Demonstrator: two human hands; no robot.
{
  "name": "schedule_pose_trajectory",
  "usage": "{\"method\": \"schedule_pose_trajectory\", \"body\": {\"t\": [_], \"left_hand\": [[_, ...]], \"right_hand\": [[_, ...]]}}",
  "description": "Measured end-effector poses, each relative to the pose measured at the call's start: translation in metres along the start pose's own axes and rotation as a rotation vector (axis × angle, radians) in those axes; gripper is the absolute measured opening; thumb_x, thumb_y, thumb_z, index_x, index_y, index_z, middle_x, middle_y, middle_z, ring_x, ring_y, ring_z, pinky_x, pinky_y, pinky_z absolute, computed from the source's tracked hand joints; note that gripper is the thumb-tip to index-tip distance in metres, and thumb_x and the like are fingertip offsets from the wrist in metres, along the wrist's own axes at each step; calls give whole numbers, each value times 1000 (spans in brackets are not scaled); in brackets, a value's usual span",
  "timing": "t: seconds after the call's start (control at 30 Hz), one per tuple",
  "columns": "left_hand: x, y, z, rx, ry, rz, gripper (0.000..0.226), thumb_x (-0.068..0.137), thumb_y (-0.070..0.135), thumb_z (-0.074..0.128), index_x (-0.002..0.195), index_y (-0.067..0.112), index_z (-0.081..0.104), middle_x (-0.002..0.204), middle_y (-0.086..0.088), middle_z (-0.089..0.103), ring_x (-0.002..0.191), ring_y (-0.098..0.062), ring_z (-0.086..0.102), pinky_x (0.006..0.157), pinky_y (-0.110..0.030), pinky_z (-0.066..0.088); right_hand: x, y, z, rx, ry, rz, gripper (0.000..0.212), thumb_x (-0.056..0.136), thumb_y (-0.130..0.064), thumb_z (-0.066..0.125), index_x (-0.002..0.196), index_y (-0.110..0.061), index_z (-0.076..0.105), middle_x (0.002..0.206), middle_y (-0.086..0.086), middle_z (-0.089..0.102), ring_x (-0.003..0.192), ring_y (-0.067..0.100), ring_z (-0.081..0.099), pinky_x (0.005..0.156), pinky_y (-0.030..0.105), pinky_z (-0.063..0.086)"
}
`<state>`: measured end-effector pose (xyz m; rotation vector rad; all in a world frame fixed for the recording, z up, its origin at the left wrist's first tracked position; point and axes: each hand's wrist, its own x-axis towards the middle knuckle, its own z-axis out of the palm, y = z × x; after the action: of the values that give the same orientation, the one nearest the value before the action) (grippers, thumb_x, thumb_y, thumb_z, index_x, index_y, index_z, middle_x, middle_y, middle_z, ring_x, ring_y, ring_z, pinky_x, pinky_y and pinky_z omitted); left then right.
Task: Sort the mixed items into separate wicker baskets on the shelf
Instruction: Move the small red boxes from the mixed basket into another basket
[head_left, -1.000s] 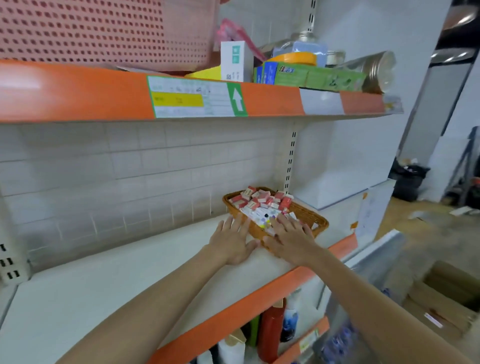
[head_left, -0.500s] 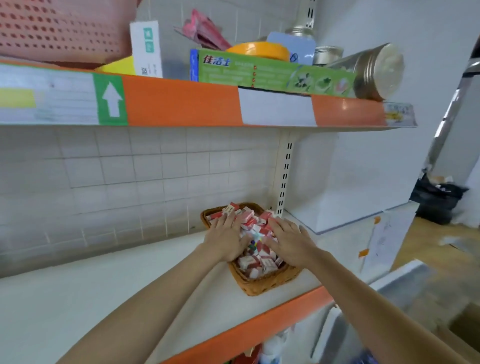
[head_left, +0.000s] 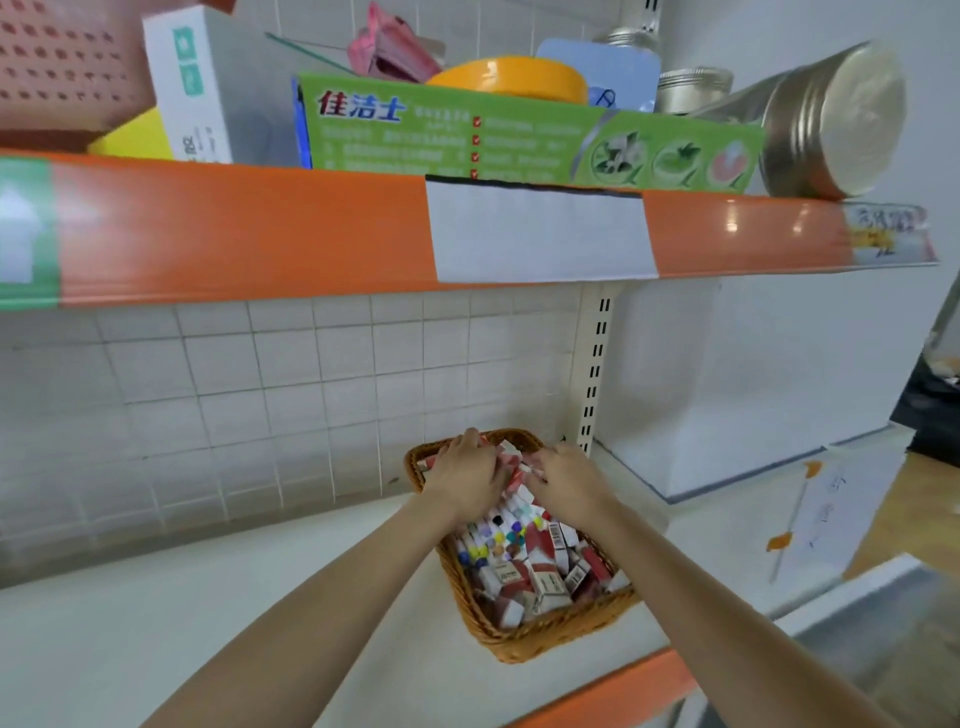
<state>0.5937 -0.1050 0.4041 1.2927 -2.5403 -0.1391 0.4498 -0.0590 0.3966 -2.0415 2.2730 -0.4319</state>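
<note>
A brown wicker basket stands on the white shelf, near the right upright. It is heaped with small red-and-white boxes and markers with coloured caps. Both my hands are down in the far end of the basket. My left hand curls its fingers over boxes by the far rim. Beside it, my right hand bends its fingers round red-and-white boxes. The fingertips of both are hidden among the items.
The orange-edged upper shelf hangs close overhead and carries a green toothpaste box, a white carton, an orange lid and a metal tin. A slotted upright and a white side panel stand to the right.
My hands moved from the basket's near rim, fingers flat, to its far end, where the fingers now curl into the boxes. The basket has turned lengthwise towards me.
</note>
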Motion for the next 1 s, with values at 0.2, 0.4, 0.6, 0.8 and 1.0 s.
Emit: {"method": "schedule_pose_trajectory", "body": {"t": [0.2,0.4,0.6,0.8,1.0], "left_hand": [[9,0,2,-11,-25,-4,29,98,32,45,114,11,58,117,-11,46,109,-27,48,92,-35,40],[5,0,4,-92,-30,18,32,89,29,58,114,9,55,112,-11,56,107,-26,52,85,-33,44],[-15,9,2,-155,-8,19,25,88,22,61,109,11,54,101,-6,61,95,-22,58,75,-31,47],[-36,4,-5,-188,81,-69,17,87,21,59,102,13,54,104,-6,55,93,-22,55,75,-29,45],[-69,-18,-25,-185,146,-220,40,86,27,63,119,8,51,115,-11,51,106,-30,54,82,-33,44]], "right_hand": [[10,0,5,95,-75,13,33,89,-38,60,114,-15,63,103,13,52,115,29,44,95,40,40],[2,-2,5,148,-1,9,31,84,-32,71,72,-17,47,83,-4,44,90,19,43,80,32,37],[-16,-6,0,294,86,-16,26,84,-6,63,66,-15,46,70,-9,47,79,16,51,79,33,43],[-31,-14,-2,294,126,-123,20,86,-15,66,80,-23,48,77,-15,47,79,12,50,73,27,43],[-43,-50,-11,358,148,-259,33,89,-26,63,118,-12,53,108,0,53,96,15,53,80,30,43]]}}
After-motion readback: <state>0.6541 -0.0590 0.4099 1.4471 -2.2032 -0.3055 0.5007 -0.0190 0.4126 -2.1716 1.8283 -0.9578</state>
